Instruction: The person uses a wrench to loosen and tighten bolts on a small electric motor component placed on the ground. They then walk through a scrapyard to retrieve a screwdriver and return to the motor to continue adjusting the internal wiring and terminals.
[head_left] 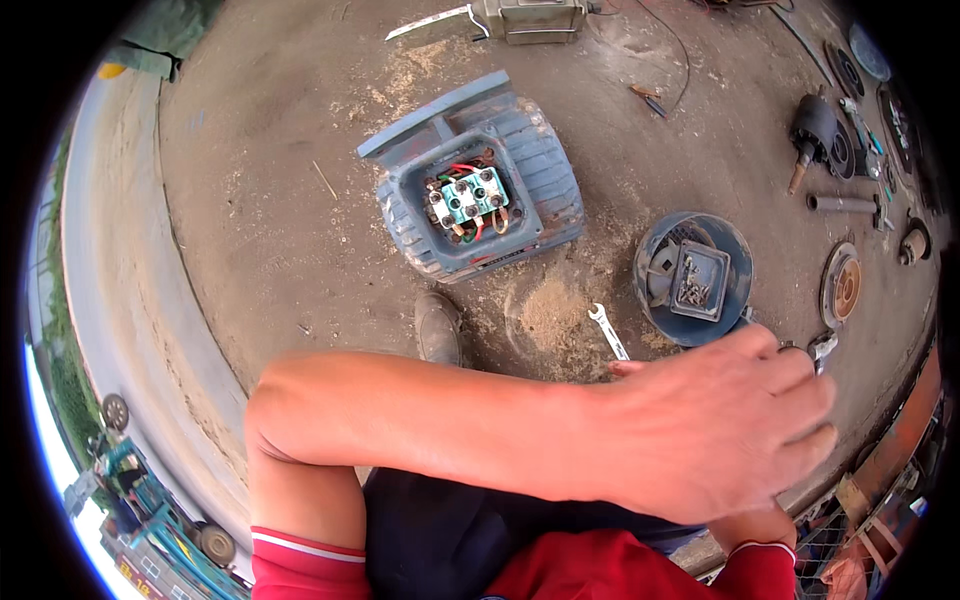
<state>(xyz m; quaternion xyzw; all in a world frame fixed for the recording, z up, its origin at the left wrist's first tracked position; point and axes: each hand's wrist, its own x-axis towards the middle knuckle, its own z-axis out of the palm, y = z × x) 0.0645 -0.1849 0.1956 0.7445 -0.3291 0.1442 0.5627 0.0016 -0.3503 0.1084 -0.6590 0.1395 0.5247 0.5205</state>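
Observation:
My left forearm crosses in front of me to the right. My left hand (740, 425), back upward and slightly blurred, has its fingers curled; whatever they hold is hidden. Beneath it, my right hand (628, 368) is mostly covered, with only a fingertip showing against a silver open-end wrench (608, 331), whose jaw points away from me. A grey finned electric motor (548, 175) lies ahead, its terminal box uncovered. Inside sits a pale terminal block (470, 199) with bolts and red, green and pale wires. By the left fingers is a shiny metal piece (822, 348).
A dark bucket (741, 252) right of the motor holds a square tray (716, 266) of small hardware. My boot (438, 330) stands before the motor. Rightward lie a rusty disc (846, 285), a pipe (842, 204) and machine parts. Pliers (650, 101) and a metal case (540, 20) lie farther off.

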